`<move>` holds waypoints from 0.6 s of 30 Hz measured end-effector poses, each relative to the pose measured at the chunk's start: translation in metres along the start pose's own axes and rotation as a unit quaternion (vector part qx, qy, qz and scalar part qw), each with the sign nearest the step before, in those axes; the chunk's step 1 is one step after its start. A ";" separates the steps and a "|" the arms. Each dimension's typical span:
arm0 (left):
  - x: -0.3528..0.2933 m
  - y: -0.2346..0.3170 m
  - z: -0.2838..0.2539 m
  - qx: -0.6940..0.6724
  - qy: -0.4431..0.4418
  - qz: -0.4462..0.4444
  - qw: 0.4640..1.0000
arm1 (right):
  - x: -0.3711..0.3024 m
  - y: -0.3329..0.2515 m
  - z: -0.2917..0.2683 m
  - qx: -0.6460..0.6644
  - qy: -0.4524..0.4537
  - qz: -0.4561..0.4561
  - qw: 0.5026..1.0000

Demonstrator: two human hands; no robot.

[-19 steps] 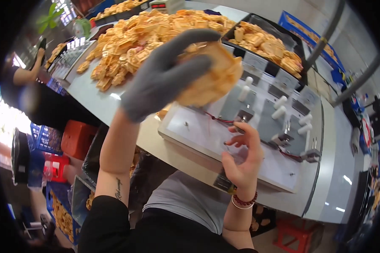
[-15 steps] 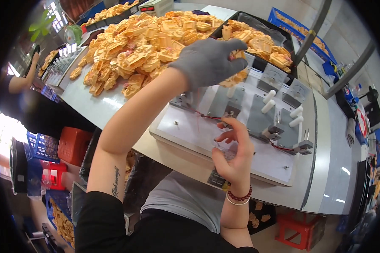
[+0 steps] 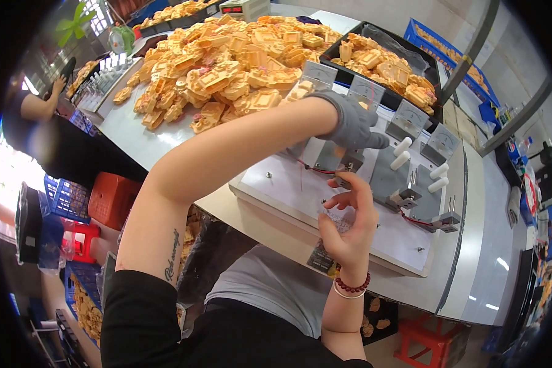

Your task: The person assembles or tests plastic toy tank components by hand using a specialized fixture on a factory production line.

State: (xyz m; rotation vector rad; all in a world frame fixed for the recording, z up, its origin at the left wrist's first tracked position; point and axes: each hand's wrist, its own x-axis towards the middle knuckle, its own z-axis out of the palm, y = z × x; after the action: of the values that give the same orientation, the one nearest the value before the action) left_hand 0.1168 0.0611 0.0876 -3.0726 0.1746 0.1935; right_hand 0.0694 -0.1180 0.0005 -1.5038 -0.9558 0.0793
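Observation:
My left hand [image 3: 357,122], in a grey glove, reaches over a test board [image 3: 270,195] with its fingers bent downward. A little yellow shows between the gloved fingers, from a yellow plastic part [image 3: 364,105] mostly hidden by the hand. Below the glove, an orange tint shows on a grey plate [image 3: 329,153]. My bare right hand [image 3: 351,221] is half curled with the thumb apart, its index fingertip at a small metal clamp block [image 3: 351,162] wired with a red and black lead. Its palm looks free. White pegs [image 3: 401,153] stand on the neighbouring plate.
A large heap of yellow plastic parts [image 3: 227,67] covers the table behind the board. A black tray [image 3: 438,113] with more parts stands at the back right. Dial meters [image 3: 408,119] line the board's far edge. Red stools [image 3: 432,343] stand below; another person [image 3: 40,104] works at far left.
My left hand has come down and to the right, from above the board's far edge to the plate. The right hand stays by the clamp block. The view has shifted slightly.

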 end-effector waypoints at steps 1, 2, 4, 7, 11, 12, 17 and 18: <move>-0.001 -0.008 0.012 0.023 0.054 0.040 0.997 | 0.000 0.001 0.001 0.001 -0.005 -0.003 1.000; -0.008 -0.009 0.009 0.023 0.055 0.036 0.998 | 0.000 0.003 0.002 0.009 -0.012 0.000 1.000; -0.030 -0.005 -0.003 -0.109 0.037 -0.063 0.991 | -0.001 0.002 0.001 0.014 -0.020 0.004 1.000; -0.093 -0.013 -0.009 -0.272 0.258 -0.116 0.920 | -0.007 -0.002 -0.006 0.069 0.019 0.073 0.995; -0.168 -0.060 0.050 -0.444 0.475 -0.177 0.739 | -0.027 -0.010 -0.035 -0.006 0.161 -0.043 0.986; -0.182 -0.073 0.071 -0.440 0.450 -0.227 0.743 | -0.027 -0.008 -0.044 -0.018 0.190 -0.052 0.980; -0.186 -0.061 0.139 -0.165 0.278 -0.197 0.926 | -0.015 0.008 -0.063 -0.098 0.216 -0.026 0.971; -0.181 -0.059 0.151 -0.137 0.282 -0.189 0.931 | -0.015 0.010 -0.062 -0.146 0.195 -0.020 0.970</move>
State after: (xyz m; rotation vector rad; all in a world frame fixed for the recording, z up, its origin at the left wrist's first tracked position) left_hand -0.0732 0.1487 -0.0354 -3.2537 -0.4596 -0.7476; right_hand 0.1000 -0.1746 -0.0023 -1.6871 -0.6959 -0.3893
